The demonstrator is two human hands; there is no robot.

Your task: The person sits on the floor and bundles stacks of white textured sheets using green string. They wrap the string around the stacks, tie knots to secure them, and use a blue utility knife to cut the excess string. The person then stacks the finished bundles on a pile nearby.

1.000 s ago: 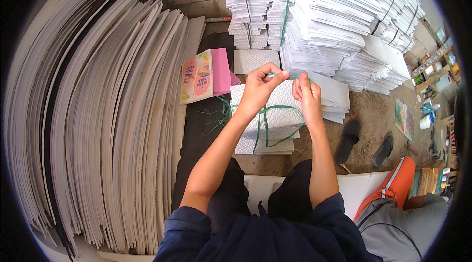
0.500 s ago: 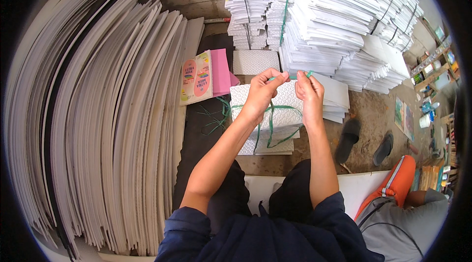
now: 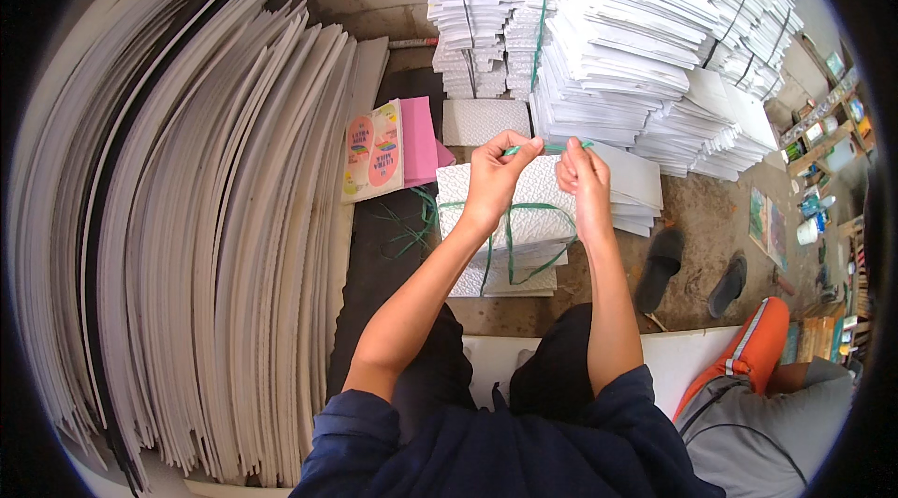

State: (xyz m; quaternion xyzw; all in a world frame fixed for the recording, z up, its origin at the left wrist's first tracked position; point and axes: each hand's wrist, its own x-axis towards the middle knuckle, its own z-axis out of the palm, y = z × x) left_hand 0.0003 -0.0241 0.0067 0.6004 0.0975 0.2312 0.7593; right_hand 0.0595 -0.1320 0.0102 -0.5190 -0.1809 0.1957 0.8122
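Observation:
My left hand and my right hand are raised over a stack of white embossed sheets. Both hands are pinched closed on a green plastic twine, and a short length of it runs between them. More of the same twine loops over the top of the stack and hangs down its front side. My forearms partly cover the stack's edges. Left of the stack, loose green twine lies tangled on a dark mat.
Tall leaning white boards fill the left side. Tied stacks of white sheets rise at the back. A printed carton piece lies near pink sheets. Black sandals rest on the floor; a seated person is at right.
My hands have drawn slightly apart, mostly by the left hand moving left, with the twine between them still held. The stack stays in place.

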